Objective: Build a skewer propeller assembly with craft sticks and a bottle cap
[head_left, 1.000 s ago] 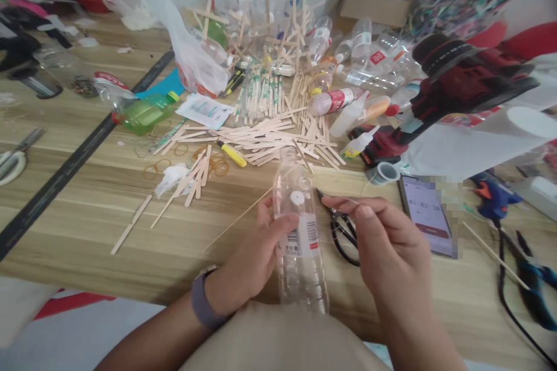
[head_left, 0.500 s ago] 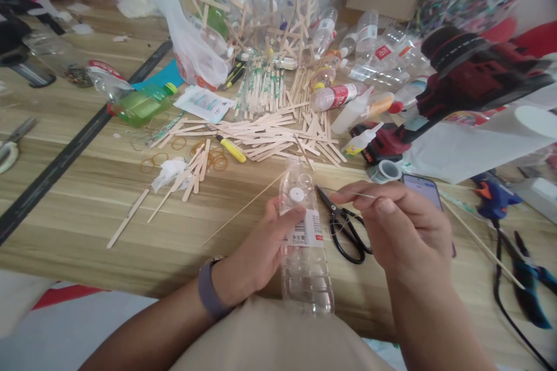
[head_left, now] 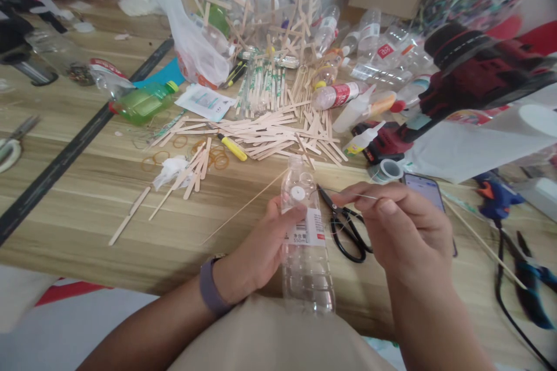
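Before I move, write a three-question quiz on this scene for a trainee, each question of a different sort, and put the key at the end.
1. Name the object held by the left hand.
2. True or false: the right hand pinches a thin strand between thumb and finger.
3. Choose one. The black-handled scissors are:
A) lying on the tabletop
B) gripped in the left hand
C) resting on top of the phone

Key
1. A clear plastic bottle with a printed label.
2. True.
3. A
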Demonstrator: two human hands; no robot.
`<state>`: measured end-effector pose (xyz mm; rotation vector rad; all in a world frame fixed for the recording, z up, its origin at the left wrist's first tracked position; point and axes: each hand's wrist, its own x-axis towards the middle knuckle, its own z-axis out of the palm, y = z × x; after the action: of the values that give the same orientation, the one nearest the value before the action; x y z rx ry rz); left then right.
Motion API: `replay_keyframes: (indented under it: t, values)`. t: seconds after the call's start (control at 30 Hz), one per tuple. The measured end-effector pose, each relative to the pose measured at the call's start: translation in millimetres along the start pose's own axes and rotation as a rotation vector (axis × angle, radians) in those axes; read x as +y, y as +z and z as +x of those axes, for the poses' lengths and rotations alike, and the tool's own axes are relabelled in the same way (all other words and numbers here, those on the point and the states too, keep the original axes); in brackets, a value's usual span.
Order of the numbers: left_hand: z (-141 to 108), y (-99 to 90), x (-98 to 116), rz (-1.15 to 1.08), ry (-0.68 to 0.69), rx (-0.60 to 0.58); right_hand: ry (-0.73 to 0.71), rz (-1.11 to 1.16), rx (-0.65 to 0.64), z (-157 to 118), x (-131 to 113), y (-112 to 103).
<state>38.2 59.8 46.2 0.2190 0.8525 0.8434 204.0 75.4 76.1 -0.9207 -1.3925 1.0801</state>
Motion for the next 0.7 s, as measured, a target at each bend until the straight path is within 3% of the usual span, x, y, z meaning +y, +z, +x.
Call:
replay_keyframes:
  t: [0.7]
  values:
    - [-0.6, -1.8, -1.2, -0.035, 0.027, -0.014, 0.038, -0.068, 0.036, -6.8, 2.9, -6.1]
